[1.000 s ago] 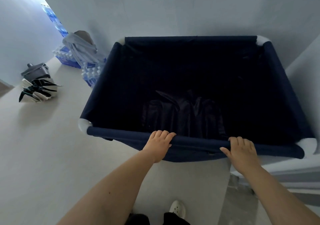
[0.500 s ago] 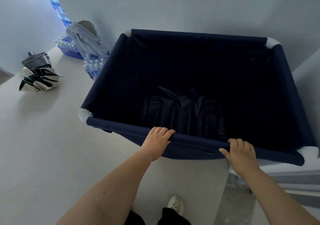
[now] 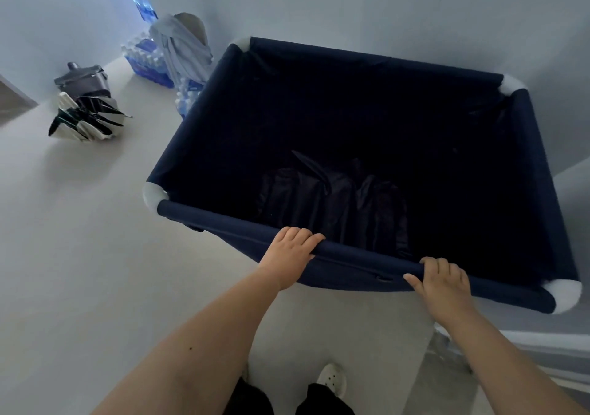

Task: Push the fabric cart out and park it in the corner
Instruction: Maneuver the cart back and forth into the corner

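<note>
The fabric cart (image 3: 223, 219) is a large navy bin with white corner pieces, filling the middle and right of the head view. Dark folded fabric (image 3: 332, 203) lies at its bottom. My left hand (image 3: 289, 253) grips the near rail left of centre, fingers curled over it. Further right on the same rail, my right hand (image 3: 442, 283) holds on in the same way. The cart's far side stands close to the pale wall, and its right side runs along another wall.
Packs of water bottles (image 3: 147, 63) with a grey cloth (image 3: 180, 44) draped over something stand by the wall, just left of the cart's far corner. A folded umbrella (image 3: 86, 117) and a dark bag (image 3: 81, 79) lie on the pale floor at left. My shoe (image 3: 332, 378) shows below.
The cart has swung so that its far end points more to the right, and it sits closer to the walls. Both hands keep their grip on the near rail.
</note>
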